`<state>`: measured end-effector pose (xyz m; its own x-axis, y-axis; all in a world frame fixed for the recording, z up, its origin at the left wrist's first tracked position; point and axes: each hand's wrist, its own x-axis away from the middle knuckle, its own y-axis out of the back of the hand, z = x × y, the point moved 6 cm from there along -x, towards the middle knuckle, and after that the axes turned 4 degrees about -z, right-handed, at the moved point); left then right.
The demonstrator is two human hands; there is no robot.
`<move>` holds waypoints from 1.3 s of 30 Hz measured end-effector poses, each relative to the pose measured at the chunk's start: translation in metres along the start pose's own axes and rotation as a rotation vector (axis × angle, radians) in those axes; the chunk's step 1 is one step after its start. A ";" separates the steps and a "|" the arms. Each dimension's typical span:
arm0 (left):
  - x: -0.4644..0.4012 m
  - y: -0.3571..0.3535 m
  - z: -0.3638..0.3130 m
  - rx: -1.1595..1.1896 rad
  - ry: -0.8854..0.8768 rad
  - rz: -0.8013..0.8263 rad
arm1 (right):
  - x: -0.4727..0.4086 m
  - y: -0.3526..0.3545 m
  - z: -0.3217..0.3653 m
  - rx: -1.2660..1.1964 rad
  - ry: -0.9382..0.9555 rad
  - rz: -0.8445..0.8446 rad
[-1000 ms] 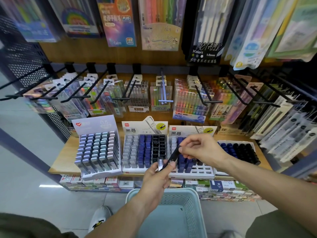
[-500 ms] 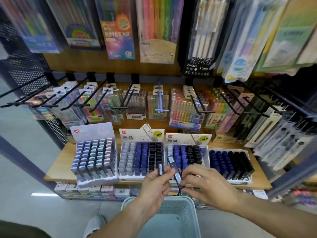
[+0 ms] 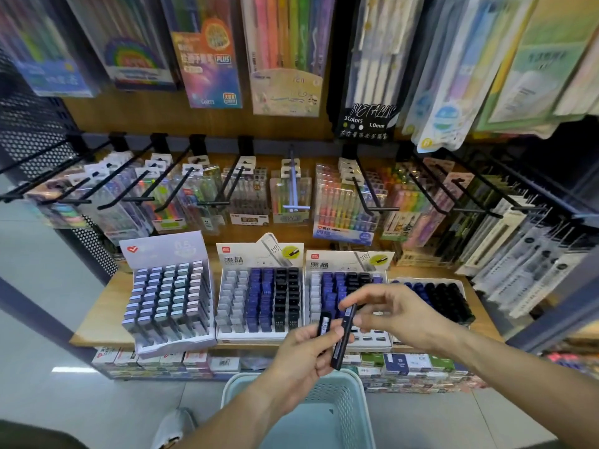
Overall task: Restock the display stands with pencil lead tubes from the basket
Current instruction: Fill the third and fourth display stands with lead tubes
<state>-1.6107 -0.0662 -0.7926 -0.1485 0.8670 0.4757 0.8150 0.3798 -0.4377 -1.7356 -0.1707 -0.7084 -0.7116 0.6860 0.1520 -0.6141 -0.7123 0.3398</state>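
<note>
Seen from a head-worn camera, looking down at a stationery shelf (image 3: 97, 322) of light wood carrying four display stands of pencil lead tubes. Leftmost, a grey stand (image 3: 168, 296) tilted and apparently full, every visible slot capped. Next, a white stand (image 3: 259, 299) with pale, blue and black columns, also seemingly full. Third, another white stand (image 3: 343, 286) partly hidden behind the hands, with bare slots showing along its front rows just under the fingers. Farthest right, a stand of blue and black tubes (image 3: 434, 299), seemingly well stocked. In front, held over a pale teal basket (image 3: 359, 406) at the bottom edge, two hands working together. Left hand (image 3: 301, 351) curled around a short black tube (image 3: 324, 324) poking up between fingers and thumb. Right hand (image 3: 398, 315) half open, thumb and forefinger pinching the top of a long dark tube (image 3: 342, 338) that hangs down across the left hand's fingertips; other fingers loosely spread. Basket interior mostly hidden by the arms; remaining stock impossible to judge. Judged progress: well along, most slots filled, with the third stand's empty front rows the likely gap left, and both held tubes not yet placed.
</note>
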 end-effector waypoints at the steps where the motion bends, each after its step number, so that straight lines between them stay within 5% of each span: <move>1: 0.000 -0.001 0.001 -0.008 -0.005 0.011 | -0.001 0.002 -0.001 0.002 -0.004 -0.013; 14: -0.016 0.003 0.027 -0.063 0.090 -0.170 | 0.000 0.044 -0.028 0.342 -0.031 -0.472; 22: -0.011 0.006 0.037 -0.026 0.136 -0.252 | -0.006 0.041 -0.031 0.671 0.077 -0.392; 39: -0.005 0.012 0.039 -0.172 0.090 -0.216 | -0.032 0.010 -0.050 0.722 0.145 -0.268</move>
<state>-1.6226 -0.0531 -0.8300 -0.2849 0.7370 0.6129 0.8541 0.4854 -0.1867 -1.7356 -0.2075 -0.7563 -0.6383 0.7593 -0.1267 -0.4328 -0.2179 0.8748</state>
